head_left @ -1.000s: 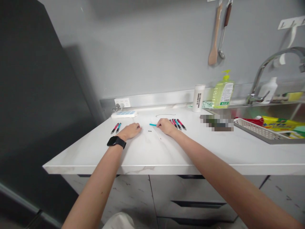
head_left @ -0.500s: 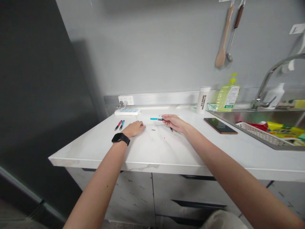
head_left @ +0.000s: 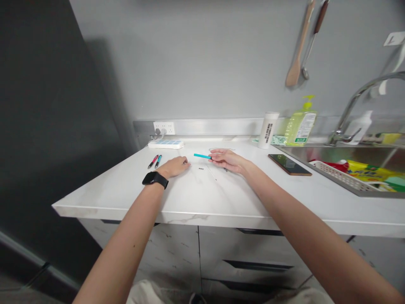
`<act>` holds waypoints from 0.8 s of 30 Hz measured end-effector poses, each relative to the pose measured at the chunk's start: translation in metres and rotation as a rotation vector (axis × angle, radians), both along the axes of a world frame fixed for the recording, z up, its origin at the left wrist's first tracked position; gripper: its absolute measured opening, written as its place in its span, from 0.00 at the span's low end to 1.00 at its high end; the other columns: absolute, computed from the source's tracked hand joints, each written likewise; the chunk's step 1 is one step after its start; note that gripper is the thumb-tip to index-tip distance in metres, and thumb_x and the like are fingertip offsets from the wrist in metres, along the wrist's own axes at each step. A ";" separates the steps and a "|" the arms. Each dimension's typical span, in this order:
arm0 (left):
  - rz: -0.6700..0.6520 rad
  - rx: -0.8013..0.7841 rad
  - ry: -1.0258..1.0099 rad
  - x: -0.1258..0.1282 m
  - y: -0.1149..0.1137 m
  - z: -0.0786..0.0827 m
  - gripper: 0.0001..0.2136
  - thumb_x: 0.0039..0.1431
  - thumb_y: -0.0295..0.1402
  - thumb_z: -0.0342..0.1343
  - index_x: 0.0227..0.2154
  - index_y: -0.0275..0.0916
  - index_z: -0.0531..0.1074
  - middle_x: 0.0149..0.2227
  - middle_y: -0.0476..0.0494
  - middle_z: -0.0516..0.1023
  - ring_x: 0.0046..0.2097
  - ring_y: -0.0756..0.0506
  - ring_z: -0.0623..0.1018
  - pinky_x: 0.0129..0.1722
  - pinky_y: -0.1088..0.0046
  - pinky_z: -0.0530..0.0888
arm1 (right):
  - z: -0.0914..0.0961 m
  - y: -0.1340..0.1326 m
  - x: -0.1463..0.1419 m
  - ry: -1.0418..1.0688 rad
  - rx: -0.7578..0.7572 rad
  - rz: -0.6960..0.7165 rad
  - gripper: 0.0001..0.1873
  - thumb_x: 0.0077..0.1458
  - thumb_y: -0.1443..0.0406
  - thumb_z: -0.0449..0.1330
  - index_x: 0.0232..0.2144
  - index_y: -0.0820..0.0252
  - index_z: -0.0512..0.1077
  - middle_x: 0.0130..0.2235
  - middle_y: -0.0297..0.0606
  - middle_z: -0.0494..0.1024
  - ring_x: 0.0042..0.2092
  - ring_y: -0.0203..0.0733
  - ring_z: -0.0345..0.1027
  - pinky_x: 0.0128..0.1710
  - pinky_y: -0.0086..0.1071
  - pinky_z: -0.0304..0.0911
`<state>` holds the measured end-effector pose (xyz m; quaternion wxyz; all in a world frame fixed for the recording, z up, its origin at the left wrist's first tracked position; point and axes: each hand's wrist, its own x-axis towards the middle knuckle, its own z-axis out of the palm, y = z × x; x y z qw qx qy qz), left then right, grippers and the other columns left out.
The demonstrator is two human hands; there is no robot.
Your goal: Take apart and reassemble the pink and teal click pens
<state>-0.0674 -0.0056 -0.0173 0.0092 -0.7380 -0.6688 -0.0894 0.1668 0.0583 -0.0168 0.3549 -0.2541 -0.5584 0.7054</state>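
Observation:
My right hand (head_left: 226,160) pinches a bright blue pen barrel (head_left: 202,156) above the white counter, its free end pointing left. My left hand (head_left: 174,166), wearing a black watch on the wrist, rests on the counter with fingers curled; whatever is at its fingertips is too small to make out. Between the hands lie a small dark piece (head_left: 201,169) and a thin white pen refill (head_left: 211,173). Partly hidden under my right hand is another dark piece (head_left: 225,169). A red-and-black pen (head_left: 153,161) and a blue-and-black pen (head_left: 158,161) lie left of my left hand.
A white power strip (head_left: 166,144) sits at the back by the wall socket. To the right stand a white cup (head_left: 268,130), a yellow-green soap bottle (head_left: 301,126) and a phone (head_left: 289,164) lying beside the sink (head_left: 319,155). The counter's front edge (head_left: 202,218) runs beneath both forearms.
The blue barrel now tilts slightly, its left end higher, and my right fingers have shifted around it. My left hand remains curled on the counter. The whole view has shifted a little.

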 end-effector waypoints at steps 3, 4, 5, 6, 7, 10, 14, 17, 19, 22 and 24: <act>-0.022 -0.024 0.008 -0.001 0.000 0.002 0.20 0.57 0.43 0.40 0.42 0.35 0.68 0.45 0.36 0.74 0.45 0.41 0.73 0.45 0.67 0.66 | -0.001 0.000 -0.001 -0.014 -0.016 0.008 0.08 0.54 0.77 0.54 0.33 0.65 0.68 0.28 0.35 0.75 0.24 0.26 0.67 0.24 0.17 0.66; -0.028 -0.032 0.014 -0.001 0.000 0.002 0.20 0.57 0.43 0.40 0.42 0.34 0.68 0.45 0.35 0.74 0.44 0.41 0.73 0.45 0.68 0.66 | -0.001 0.001 -0.001 -0.012 -0.018 0.010 0.07 0.55 0.77 0.53 0.33 0.65 0.69 0.27 0.35 0.74 0.22 0.25 0.65 0.21 0.16 0.64; -0.031 -0.037 0.021 0.000 0.000 0.003 0.21 0.57 0.43 0.39 0.43 0.34 0.68 0.45 0.35 0.74 0.44 0.41 0.73 0.45 0.68 0.66 | -0.002 0.002 -0.001 -0.011 -0.021 0.007 0.07 0.55 0.77 0.53 0.33 0.66 0.69 0.27 0.35 0.74 0.21 0.25 0.64 0.20 0.16 0.63; -0.031 -0.041 0.026 0.000 0.000 0.003 0.21 0.57 0.43 0.39 0.43 0.33 0.68 0.45 0.34 0.73 0.44 0.42 0.73 0.45 0.68 0.66 | -0.003 0.003 -0.001 -0.009 -0.025 0.003 0.07 0.56 0.77 0.52 0.33 0.66 0.69 0.26 0.36 0.74 0.22 0.25 0.65 0.20 0.16 0.64; -0.031 -0.042 0.029 0.000 0.000 0.004 0.21 0.57 0.43 0.39 0.43 0.33 0.68 0.45 0.34 0.73 0.44 0.42 0.73 0.45 0.69 0.66 | -0.004 0.003 -0.001 -0.008 -0.031 -0.003 0.07 0.55 0.77 0.52 0.33 0.66 0.68 0.27 0.36 0.74 0.23 0.26 0.67 0.22 0.17 0.65; -0.034 -0.038 0.029 0.000 0.001 0.004 0.21 0.57 0.44 0.39 0.42 0.34 0.68 0.45 0.35 0.73 0.44 0.42 0.73 0.45 0.69 0.66 | -0.005 0.001 0.000 -0.025 -0.054 0.018 0.08 0.54 0.79 0.53 0.33 0.66 0.68 0.30 0.39 0.75 0.29 0.31 0.72 0.28 0.20 0.69; -0.034 -0.034 0.024 0.000 0.001 0.004 0.21 0.57 0.44 0.39 0.42 0.35 0.68 0.45 0.36 0.74 0.44 0.42 0.73 0.44 0.68 0.66 | -0.002 -0.004 0.001 -0.059 -0.061 0.071 0.09 0.52 0.79 0.54 0.34 0.66 0.69 0.31 0.39 0.75 0.32 0.33 0.74 0.31 0.22 0.71; -0.029 -0.040 0.024 0.000 0.000 0.005 0.20 0.57 0.44 0.39 0.42 0.35 0.68 0.45 0.37 0.74 0.44 0.43 0.73 0.45 0.68 0.66 | -0.001 -0.005 0.000 -0.026 -0.023 0.095 0.06 0.53 0.76 0.56 0.33 0.66 0.70 0.28 0.36 0.75 0.26 0.28 0.70 0.27 0.19 0.69; -0.027 -0.038 0.030 0.001 -0.001 0.005 0.21 0.57 0.44 0.39 0.42 0.35 0.68 0.45 0.36 0.74 0.44 0.43 0.73 0.45 0.69 0.66 | 0.000 -0.004 -0.001 0.005 0.005 0.107 0.02 0.54 0.73 0.58 0.32 0.66 0.70 0.26 0.34 0.74 0.22 0.25 0.65 0.23 0.16 0.65; -0.033 -0.032 0.030 0.001 -0.002 0.005 0.21 0.57 0.44 0.39 0.42 0.34 0.68 0.45 0.36 0.74 0.44 0.43 0.73 0.45 0.69 0.66 | -0.001 -0.002 -0.001 0.018 0.027 0.100 0.01 0.53 0.70 0.60 0.30 0.65 0.70 0.24 0.32 0.73 0.20 0.23 0.63 0.21 0.15 0.63; -0.029 -0.031 0.026 0.001 -0.002 0.005 0.21 0.57 0.44 0.39 0.43 0.34 0.68 0.45 0.35 0.74 0.44 0.42 0.73 0.45 0.68 0.66 | -0.002 -0.002 -0.001 0.016 0.028 0.089 0.02 0.52 0.71 0.60 0.29 0.65 0.70 0.25 0.32 0.73 0.23 0.24 0.66 0.24 0.16 0.65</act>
